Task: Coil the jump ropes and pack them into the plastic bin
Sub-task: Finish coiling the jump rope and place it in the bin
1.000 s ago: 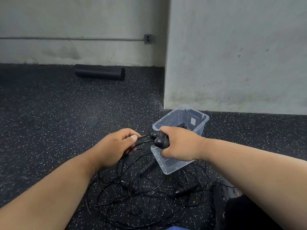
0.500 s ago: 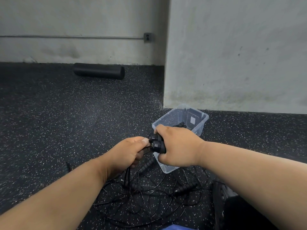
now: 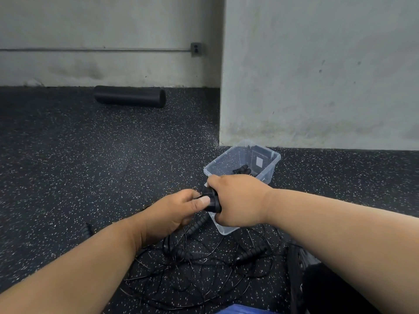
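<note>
My right hand (image 3: 238,200) grips black jump rope handles (image 3: 212,201) in a fist, just above the near corner of the clear plastic bin (image 3: 269,165). My left hand (image 3: 174,211) is pressed up against the handles, thumb on top, pinching the thin black rope where it leaves them. Below both hands a tangle of black jump ropes (image 3: 199,268) lies on the floor, with ribbed handles (image 3: 249,256) among the loops. A black handle (image 3: 242,171) lies inside the bin.
A black foam roller (image 3: 129,96) lies by the back wall. A grey concrete pillar (image 3: 317,75) stands right behind the bin. A dark object (image 3: 303,268) sits at the lower right, and another rope handle (image 3: 87,230) shows left of my left forearm.
My left hand has slid right along the rope until it meets the handles in my right hand. The right hand has stayed above the bin's near corner.
</note>
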The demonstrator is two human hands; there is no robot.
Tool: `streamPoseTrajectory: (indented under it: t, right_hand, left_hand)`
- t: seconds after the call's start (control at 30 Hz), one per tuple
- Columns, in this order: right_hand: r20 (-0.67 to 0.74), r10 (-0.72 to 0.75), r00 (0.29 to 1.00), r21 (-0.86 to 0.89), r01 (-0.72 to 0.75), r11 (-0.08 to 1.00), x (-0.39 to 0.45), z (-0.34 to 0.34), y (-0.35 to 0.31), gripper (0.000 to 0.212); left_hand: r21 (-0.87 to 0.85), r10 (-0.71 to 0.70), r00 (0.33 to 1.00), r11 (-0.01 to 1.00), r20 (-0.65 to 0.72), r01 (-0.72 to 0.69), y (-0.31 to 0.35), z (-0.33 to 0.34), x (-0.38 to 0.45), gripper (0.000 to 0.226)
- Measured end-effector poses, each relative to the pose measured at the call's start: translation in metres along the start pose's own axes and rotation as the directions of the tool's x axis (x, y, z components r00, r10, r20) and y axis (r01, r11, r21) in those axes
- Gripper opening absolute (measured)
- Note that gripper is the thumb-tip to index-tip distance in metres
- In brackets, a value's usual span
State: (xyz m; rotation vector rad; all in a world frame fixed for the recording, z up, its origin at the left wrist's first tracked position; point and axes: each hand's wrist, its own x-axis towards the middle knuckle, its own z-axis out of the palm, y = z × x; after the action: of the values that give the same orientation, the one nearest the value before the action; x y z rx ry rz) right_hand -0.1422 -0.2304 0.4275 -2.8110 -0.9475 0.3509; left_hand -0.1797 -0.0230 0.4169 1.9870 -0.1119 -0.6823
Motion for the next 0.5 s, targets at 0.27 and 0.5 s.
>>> streamPoseTrajectory:
  t: [0.27,0.5]
  right_hand:
    - [-0.015,0.055,0.998,0.104,-0.053,0.993,0.002,-0.007,0.014,0.036]
    - [-0.008,0.146,0.989,0.233,-0.14,0.962,0.003,-0.013,0.031,0.034]
  left_hand:
    - [0.234,0.099,0.982,0.97,-0.159,-0.06,0.01,-0.01,-0.002,0.028]
    - [0.254,0.082,0.972,0.967,-0.222,-0.023,0.009,-0.029,-0.011,0.028]
